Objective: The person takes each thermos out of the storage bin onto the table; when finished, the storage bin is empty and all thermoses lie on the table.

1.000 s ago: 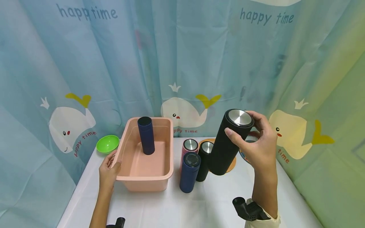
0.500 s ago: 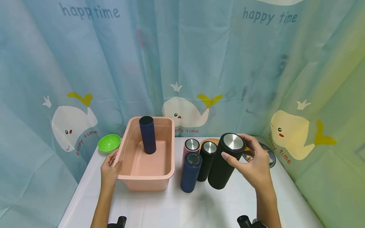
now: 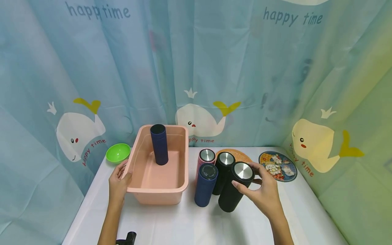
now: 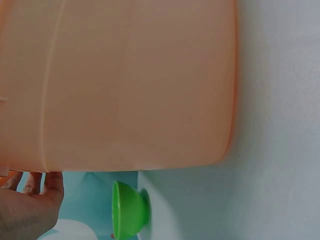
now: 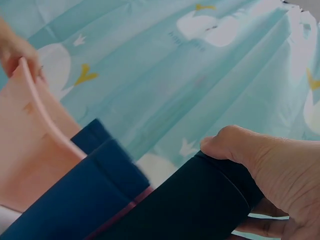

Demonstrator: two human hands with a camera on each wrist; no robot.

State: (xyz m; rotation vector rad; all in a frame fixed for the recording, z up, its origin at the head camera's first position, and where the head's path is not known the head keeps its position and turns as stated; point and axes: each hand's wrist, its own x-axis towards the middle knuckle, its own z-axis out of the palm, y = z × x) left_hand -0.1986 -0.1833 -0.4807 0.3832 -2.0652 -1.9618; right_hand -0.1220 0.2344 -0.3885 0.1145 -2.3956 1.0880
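Note:
My left hand [image 3: 118, 182] grips the left rim of a pink plastic bin [image 3: 186, 160]. Inside the bin stands a dark blue thermos [image 3: 160, 148]. With thumb and fingers, my right hand [image 3: 264, 194] holds the top of a large black thermos [image 3: 231, 195], slightly tilted, low over the white table; whether its base touches is hard to tell. Just left of it are a smaller black thermos [image 3: 221, 175], a blue thermos [image 3: 204, 189] and a pink thermos [image 3: 207, 156], which is mostly hidden. In the left wrist view, the bin's side wall [image 4: 135, 90] fills much of the picture.
A green bowl [image 3: 117, 153] sits behind the bin at left. An orange round mat [image 3: 237, 154] lies behind the thermoses, partly covered. Farther right lies a patterned round mat [image 3: 284, 170]. A whale-print curtain [image 3: 208, 68] closes off the back of the white table [image 3: 171, 224].
My right hand has lowered the large black thermos toward the table, closer to the person and beside the other thermoses. The left hand keeps its hold on the bin.

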